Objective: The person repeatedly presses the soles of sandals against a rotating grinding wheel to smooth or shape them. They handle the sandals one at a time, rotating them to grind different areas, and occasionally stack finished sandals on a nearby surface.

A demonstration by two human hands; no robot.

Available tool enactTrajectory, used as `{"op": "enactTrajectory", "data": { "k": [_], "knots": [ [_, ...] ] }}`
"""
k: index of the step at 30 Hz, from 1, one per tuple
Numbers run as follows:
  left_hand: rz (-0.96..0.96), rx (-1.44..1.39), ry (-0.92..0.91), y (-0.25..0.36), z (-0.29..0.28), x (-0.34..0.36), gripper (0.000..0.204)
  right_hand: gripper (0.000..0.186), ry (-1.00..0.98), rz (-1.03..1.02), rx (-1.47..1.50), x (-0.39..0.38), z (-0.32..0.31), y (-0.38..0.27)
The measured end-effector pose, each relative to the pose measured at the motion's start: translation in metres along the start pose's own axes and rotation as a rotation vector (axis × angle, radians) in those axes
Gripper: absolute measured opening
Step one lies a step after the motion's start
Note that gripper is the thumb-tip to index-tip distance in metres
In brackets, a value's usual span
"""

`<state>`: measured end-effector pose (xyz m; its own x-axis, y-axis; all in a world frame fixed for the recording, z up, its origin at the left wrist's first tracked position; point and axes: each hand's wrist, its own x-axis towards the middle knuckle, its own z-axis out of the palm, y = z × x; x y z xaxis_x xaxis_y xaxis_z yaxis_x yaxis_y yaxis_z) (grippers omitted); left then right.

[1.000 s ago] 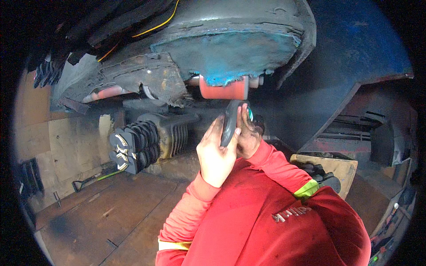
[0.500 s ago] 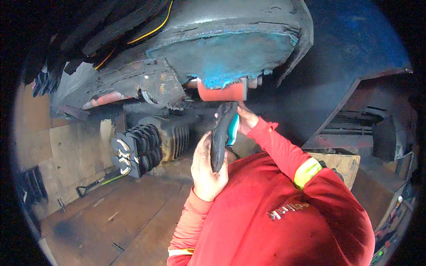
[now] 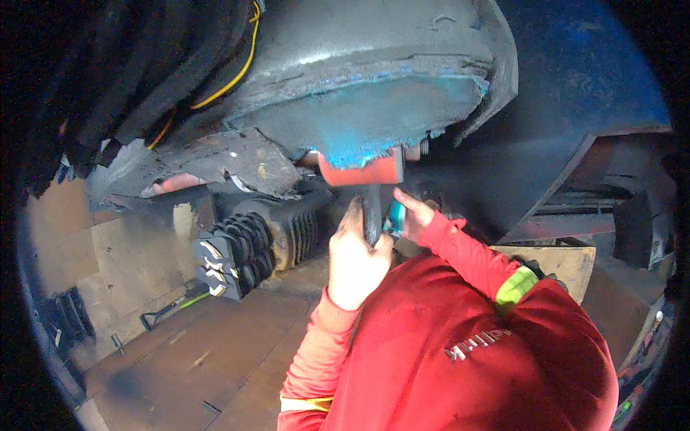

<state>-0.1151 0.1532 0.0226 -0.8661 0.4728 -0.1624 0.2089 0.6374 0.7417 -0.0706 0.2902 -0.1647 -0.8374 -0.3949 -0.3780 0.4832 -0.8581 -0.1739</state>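
Observation:
My left hand [image 3: 357, 267] grips a long dark piece like a shoe sole [image 3: 371, 214], its fingers closed along the side. Its top end sits just beneath a spinning-looking red roller [image 3: 363, 172]; I cannot tell whether they touch. On the piece's right, beside a teal part [image 3: 394, 215], my right hand [image 3: 415, 210] is closed on it, fingers partly hidden. A grey machine hood [image 3: 366, 39] with a ragged blue-dusted flap [image 3: 359, 118] overhangs the roller.
Black hoses [image 3: 165, 57] and a yellow cable [image 3: 228, 87] hang upper left. Stacked black soles with white straps [image 3: 225, 266] stand below left, near a green-handled tool [image 3: 172, 309]. A wooden box [image 3: 571, 262] is behind my right arm; a blue metal panel [image 3: 582, 65] rises at right.
Since half a second ago my left hand has moved up with the dark piece, which is more end-on under the roller. The whole view has shifted slightly, with the machine appearing lower.

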Motion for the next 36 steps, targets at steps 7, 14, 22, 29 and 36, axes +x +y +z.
{"op": "enactTrajectory", "data": {
  "k": [7,14,22,29,36],
  "knots": [
    [0.015,-0.066,0.138,0.013,-0.01,-0.031,0.063,0.051,0.003,-0.024,-0.095,-0.006,0.02,-0.017],
    [0.02,-0.243,-0.008,0.002,-0.008,-0.018,0.063,0.054,-0.058,-0.072,-0.04,-0.004,0.017,-0.012],
    [0.013,-0.242,-0.009,0.013,-0.014,-0.023,0.067,0.051,0.009,-0.065,-0.14,-0.019,0.031,-0.026],
    [-0.027,-0.383,-0.116,0.024,-0.025,-0.034,0.072,0.051,0.017,-0.245,-0.174,-0.018,0.041,-0.015],
    [-0.084,-0.397,-0.137,0.007,-0.015,-0.018,0.069,0.051,0.021,-0.144,-0.149,-0.019,0.041,-0.03]
  ]
}}
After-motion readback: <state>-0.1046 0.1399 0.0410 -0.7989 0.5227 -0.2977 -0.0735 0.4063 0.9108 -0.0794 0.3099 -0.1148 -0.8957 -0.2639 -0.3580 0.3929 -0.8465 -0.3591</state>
